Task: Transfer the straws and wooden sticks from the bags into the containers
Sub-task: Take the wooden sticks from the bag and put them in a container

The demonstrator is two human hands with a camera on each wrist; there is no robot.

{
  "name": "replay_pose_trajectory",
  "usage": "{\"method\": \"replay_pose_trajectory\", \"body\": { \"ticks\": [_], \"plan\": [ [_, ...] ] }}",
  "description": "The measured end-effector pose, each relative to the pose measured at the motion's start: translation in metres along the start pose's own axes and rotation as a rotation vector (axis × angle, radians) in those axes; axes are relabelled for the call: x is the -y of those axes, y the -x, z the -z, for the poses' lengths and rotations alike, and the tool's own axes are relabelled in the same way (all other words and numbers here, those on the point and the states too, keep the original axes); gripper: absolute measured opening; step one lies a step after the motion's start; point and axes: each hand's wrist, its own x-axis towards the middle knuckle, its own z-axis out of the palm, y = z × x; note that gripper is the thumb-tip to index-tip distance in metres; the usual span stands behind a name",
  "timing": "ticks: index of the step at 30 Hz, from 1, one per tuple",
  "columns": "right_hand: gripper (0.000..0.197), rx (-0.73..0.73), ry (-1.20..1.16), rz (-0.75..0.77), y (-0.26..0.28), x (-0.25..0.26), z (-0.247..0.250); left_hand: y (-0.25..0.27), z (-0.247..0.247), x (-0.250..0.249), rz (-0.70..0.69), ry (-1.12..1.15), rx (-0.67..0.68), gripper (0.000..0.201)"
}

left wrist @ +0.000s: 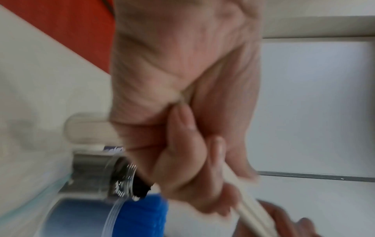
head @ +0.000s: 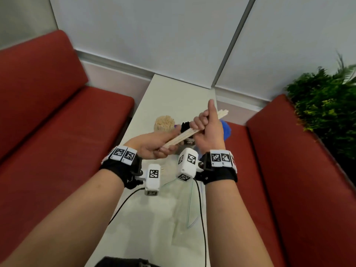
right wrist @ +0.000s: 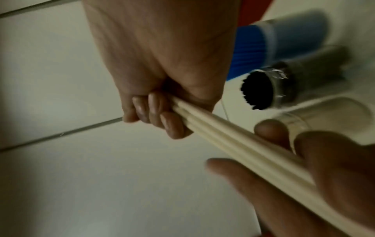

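Observation:
Both hands hold one bundle of cream straws slantwise above the narrow white table. My left hand grips its near, lower end, fingers curled round the cream straws. My right hand grips the middle, index finger pointing up, fingers wrapped on the cream straws. Behind stand a jar of wooden sticks, a jar of black straws and a jar of blue straws. The left hand shows at the lower right of the right wrist view.
Clear plastic bags lie flat on the table near me, crossed by the wrist cameras' black cables. Red benches flank the table on both sides. A green plant stands at the far right.

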Motion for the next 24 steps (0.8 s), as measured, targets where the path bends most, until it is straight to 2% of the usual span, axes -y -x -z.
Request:
{"method": "replay_pose_trajectory", "body": {
  "ticks": [3, 6, 9, 13, 15, 17, 20, 24],
  "plan": [
    [0.051, 0.013, 0.201, 0.21, 0.001, 0.013, -0.021, -0.019, -0.007, 0.015, -0.101, 0.464, -0.181, 0.036],
    [0.048, 0.073, 0.403, 0.249, 0.007, 0.012, -0.033, -0.027, -0.019, 0.019, -0.152, 0.721, -0.147, 0.037],
    [0.046, 0.121, 0.541, 0.202, 0.013, 0.004, -0.031, -0.025, -0.029, 0.013, -0.168, 0.684, -0.029, 0.034],
    [0.047, 0.162, 0.617, 0.112, 0.016, -0.003, -0.025, -0.021, -0.033, 0.007, -0.14, 0.636, 0.016, 0.027],
    [0.047, 0.195, 0.679, 0.063, 0.016, -0.005, -0.022, -0.022, -0.029, 0.009, -0.037, 0.654, 0.013, 0.029],
    [0.047, 0.239, 0.754, 0.024, 0.016, -0.006, -0.02, -0.022, -0.022, 0.014, 0.045, 0.705, 0.016, 0.04],
    [0.046, 0.265, 0.867, -0.013, 0.013, -0.005, -0.015, -0.022, -0.011, 0.02, 0.061, 0.672, -0.014, 0.051],
    [0.033, 0.306, 1.102, -0.122, 0.006, 0.006, -0.011, -0.022, 0.004, 0.029, 0.065, 0.603, -0.137, 0.041]
  ]
}}
